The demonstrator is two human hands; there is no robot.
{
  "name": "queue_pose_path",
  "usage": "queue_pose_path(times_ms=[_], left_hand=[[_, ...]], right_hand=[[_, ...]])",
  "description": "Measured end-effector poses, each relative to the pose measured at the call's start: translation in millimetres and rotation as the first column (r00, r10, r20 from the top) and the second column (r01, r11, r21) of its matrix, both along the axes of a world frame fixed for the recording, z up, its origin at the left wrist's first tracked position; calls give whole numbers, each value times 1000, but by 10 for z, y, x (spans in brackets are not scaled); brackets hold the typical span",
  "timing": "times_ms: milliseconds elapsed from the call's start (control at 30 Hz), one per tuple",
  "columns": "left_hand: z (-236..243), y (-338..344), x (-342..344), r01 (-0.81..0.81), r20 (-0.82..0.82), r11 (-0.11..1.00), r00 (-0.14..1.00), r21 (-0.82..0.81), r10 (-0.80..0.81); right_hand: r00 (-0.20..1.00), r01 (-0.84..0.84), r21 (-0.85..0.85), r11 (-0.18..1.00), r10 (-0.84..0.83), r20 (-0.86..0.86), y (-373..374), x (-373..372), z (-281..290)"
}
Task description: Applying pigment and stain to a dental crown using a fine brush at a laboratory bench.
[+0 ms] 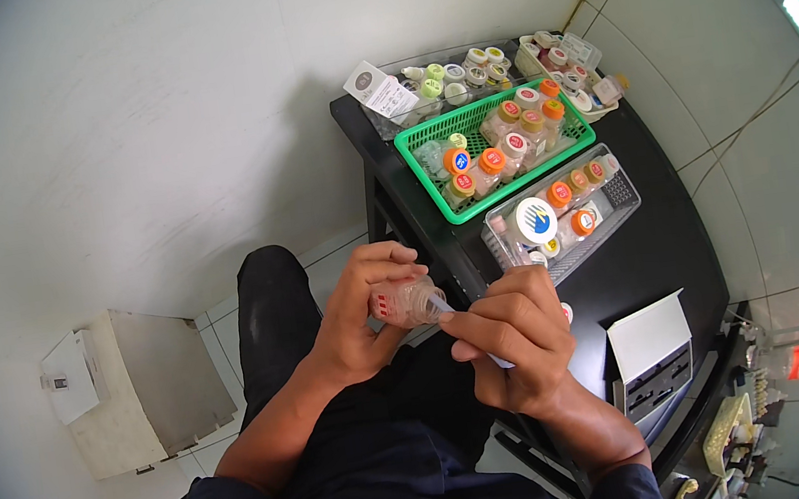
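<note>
My left hand (358, 305) is wrapped round a small clear jar (397, 304) with red marks on its side. The jar is tilted, and its uncapped threaded mouth faces my right hand. Pinched in my right hand (523, 342) is a thin pale stick (440, 304), which could be a small spatula; one end reaches into the jar's mouth. Its other end shows below my fingers. What the jar contains is hard to make out. Just past my right hand, a small white and red round cap (567, 312) lies on the black table (661, 245).
A green basket (451, 217) and a clear basket (631, 204) hold several small jars with orange, white and tan lids. Behind them stand more jars and a white carton (379, 91). An opened flat box (651, 337) sits nearer me. Left of my leg is a whitish cabinet (163, 371).
</note>
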State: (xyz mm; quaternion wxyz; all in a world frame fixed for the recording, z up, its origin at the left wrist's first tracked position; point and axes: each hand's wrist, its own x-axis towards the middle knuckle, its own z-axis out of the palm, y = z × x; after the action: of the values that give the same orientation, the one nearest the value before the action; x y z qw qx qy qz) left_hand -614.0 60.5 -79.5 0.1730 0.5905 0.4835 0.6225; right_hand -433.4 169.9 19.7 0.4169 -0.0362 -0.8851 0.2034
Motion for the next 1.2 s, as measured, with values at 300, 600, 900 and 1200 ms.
queue_pose_path(times_ms=[300,600,900,1200], left_hand=[[96,-101,21,53,102,983,994,-177,-35],[21,-10,21,66,88,997,994,-29,-63],[178,-140,49,100,139,971,988,-218,-71],[23,-30,6,122,54,991,991,-60,-119]], right_hand=[[999,33,-108,994,-29,36,1,-16,-6],[999,12,-63,998,-9,44,30,-8,18],[999,8,-87,996,-5,37,30,-4,-3],[993,-5,-326,945,42,108,81,19,8]])
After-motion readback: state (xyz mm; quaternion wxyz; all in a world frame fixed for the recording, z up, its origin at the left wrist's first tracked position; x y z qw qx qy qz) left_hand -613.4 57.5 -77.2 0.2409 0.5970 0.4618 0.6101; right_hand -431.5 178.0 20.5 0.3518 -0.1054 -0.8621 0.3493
